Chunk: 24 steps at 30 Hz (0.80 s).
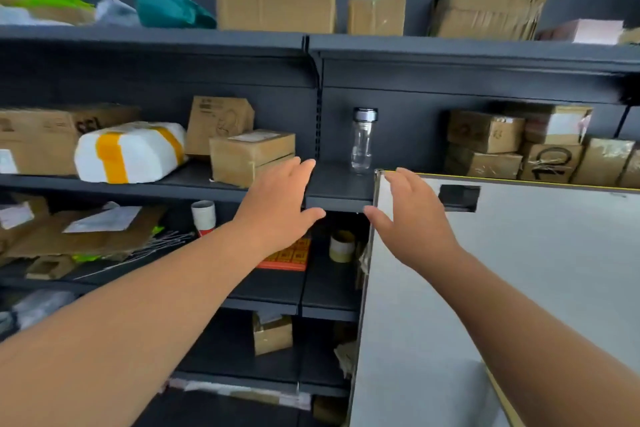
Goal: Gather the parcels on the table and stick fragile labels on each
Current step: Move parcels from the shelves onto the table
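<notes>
A taped brown parcel (252, 156) sits upright on the dark middle shelf (339, 184), near a white parcel (130, 152) banded in yellow tape. On the shelf below (277, 288) lies a flat orange sheet (291, 258), possibly the labels, partly hidden.

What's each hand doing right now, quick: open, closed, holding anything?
Left hand: open, fingers straight, holding nothing.
Right hand: open, holding nothing, by the white table corner.
</notes>
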{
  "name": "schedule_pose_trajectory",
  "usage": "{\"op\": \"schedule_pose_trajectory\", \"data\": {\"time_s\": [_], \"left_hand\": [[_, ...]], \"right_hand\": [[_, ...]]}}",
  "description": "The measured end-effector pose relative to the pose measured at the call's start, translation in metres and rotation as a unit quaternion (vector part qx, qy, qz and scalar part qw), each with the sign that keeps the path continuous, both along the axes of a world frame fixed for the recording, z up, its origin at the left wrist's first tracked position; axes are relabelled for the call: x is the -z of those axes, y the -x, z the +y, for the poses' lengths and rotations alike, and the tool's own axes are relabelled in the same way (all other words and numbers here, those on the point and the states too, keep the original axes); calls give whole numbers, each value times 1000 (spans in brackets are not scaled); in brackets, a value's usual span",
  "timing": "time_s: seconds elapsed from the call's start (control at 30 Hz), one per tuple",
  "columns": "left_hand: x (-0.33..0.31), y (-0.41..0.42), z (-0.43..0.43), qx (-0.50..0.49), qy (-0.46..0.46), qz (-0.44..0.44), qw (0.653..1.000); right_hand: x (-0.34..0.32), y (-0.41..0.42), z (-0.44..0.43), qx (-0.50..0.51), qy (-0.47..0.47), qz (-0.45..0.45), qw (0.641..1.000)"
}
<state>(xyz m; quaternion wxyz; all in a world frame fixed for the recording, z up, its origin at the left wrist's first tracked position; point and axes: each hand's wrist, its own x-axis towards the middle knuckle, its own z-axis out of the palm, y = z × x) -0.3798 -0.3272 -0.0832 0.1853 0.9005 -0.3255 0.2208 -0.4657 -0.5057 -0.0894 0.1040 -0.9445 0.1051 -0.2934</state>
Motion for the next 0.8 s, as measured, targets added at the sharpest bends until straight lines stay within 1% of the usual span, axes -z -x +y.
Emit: {"op": "schedule_pose_trajectory", "data": {"time_s": [0.1,0.2,0.4,0.57,0.7,0.8], "left_hand": [[-3,-12,38,-39,11,-3,999],[-3,-29,66,-86,29,19,996],[-1,-76,93,-163,100,83,978],[-1,-130,93,-182,153,121,964],[-5,-176,84,-191,197,161,948],[-8,-206,75,-187,228,184,938]], "right_hand": [[-4,-21,34,-33,-21,5,999],[-3,-45,56,-65,-52,13,996],[-2,-104,79,-134,-173,41,975],[1,-169,81,-178,-241,58,952],[3,-232,77,-199,-270,56,941],[3,-272,71,-203,-284,70,934]]}}
